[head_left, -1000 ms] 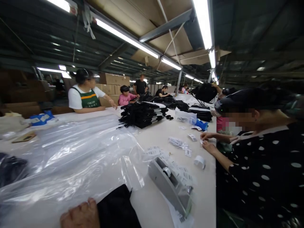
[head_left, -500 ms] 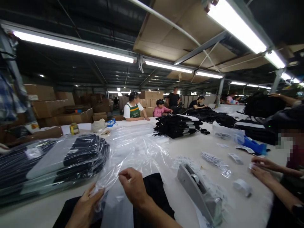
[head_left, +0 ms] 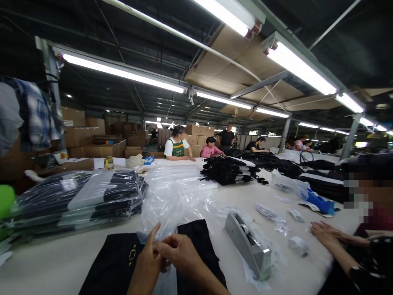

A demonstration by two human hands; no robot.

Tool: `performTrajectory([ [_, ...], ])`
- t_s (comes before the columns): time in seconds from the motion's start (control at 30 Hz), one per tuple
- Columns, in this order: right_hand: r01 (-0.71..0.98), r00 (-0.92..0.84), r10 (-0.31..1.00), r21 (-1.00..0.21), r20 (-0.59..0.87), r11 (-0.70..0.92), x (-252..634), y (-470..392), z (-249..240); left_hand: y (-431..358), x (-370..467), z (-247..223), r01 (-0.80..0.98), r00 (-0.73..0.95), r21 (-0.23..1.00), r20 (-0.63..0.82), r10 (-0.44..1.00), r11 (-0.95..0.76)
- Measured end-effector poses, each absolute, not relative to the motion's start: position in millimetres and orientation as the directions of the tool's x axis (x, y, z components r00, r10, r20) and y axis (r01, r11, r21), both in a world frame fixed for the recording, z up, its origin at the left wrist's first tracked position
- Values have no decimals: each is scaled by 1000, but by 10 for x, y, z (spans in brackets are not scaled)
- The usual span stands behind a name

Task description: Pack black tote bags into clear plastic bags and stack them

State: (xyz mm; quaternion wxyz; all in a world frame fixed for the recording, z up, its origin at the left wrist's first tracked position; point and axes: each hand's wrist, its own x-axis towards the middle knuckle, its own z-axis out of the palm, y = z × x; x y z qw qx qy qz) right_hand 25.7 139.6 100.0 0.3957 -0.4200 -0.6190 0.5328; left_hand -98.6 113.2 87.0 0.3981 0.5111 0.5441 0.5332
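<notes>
My left hand (head_left: 147, 262) and my right hand (head_left: 183, 253) meet at the fingertips over a folded black garment (head_left: 110, 258). The left forefinger points up while its thumb and other fingers are closed. My right thumb and fingers pinch together against the left hand; anything held between them is hidden. Beneath my hands, a pale clear strip runs down the middle of the garment, which has small gold marks on its left part. Clear plastic bags (head_left: 162, 207) lie just beyond. To the right stands a grey tape dispenser (head_left: 248, 246).
Bagged dark garments (head_left: 89, 196) are stacked at the left, and black garments with hanging straps (head_left: 229, 170) farther back. Labels (head_left: 265, 212) and a small white roll (head_left: 297, 246) lie right of the dispenser. A co-worker's hands (head_left: 327, 235) rest at the right edge; other people sit across the table.
My left hand has let go of the plastic bag edge and moved right to meet my right hand. The view has turned slightly left. The co-worker's hands now lie flatter on the table.
</notes>
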Motion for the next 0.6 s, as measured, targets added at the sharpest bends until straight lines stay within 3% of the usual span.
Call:
performTrajectory([
  [0.1, 78, -312, 950, -995, 31, 58, 258, 1362, 948, 1018, -927, 880, 322, -146, 941, 156, 977, -102],
  [0.2, -14, -322, 946, -999, -28, -34, 323, 1357, 969, 935, -870, 870, 375, -125, 919, 179, 976, -121],
  [0.37, -137, -247, 967, -986, -63, -100, 463, 1353, 996, 834, -843, 818, 281, -204, 940, 256, 945, -194],
  [0.5, -306, -70, 996, -949, -55, -74, 607, 1461, 977, 786, -871, 644, 140, -334, 978, 192, 923, -153],
  [0.6, -475, 4, 997, -878, -73, -62, 738, 1542, 1041, 739, -906, 525, 180, -308, 979, 148, 940, -95],
])
